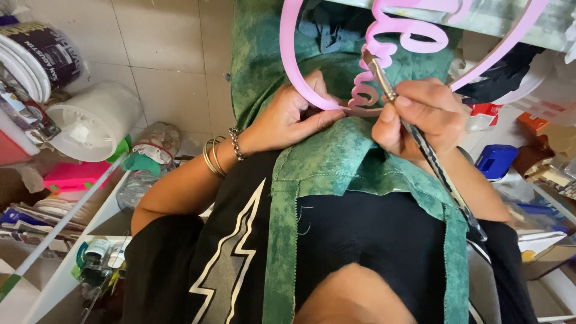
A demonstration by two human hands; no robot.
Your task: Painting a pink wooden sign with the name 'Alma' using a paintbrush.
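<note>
My left hand [292, 118] pinches the lower rim of a pink ring-shaped cutout [290, 57] that carries pink cursive lettering [384, 51] inside it. My right hand [417, 115] grips a thin paintbrush [420, 141] with a patterned handle. The brush tip touches the lettering near the ring's bottom edge. Both hands rest over my lap, which is covered by a green mottled apron [336, 162] worn over a black shirt. Metal bangles [215, 157] and a chain bracelet sit on my left wrist.
At left stand a white bucket [93, 123], stacked paint tubs [42, 57], a plastic bottle [147, 159] and a white shelf [72, 240] with small bottles. At right lie a blue box [496, 161], an orange item [531, 123] and cluttered papers. Beige floor tiles [168, 54] show above.
</note>
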